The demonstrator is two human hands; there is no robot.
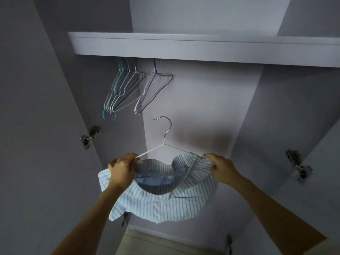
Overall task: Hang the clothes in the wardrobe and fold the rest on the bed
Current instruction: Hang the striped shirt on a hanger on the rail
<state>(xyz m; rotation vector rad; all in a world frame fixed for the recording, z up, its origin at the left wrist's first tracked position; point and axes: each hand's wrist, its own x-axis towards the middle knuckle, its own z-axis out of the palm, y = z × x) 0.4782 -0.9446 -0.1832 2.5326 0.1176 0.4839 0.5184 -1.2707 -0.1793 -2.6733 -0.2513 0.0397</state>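
both hands [121, 169] gripping striped shirt [161, 201] edges

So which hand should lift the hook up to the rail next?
Probably the left hand: it already grips the hanger wire itself, while the right hand pinches only the striped shirt.

Dim, greyish light w/ soft shadows; wide-angle bend at edges (right hinge [299, 167] blurred).

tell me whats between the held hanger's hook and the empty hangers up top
Nothing: only bare wardrobe back panel between the hook and the empty hangers, head view.
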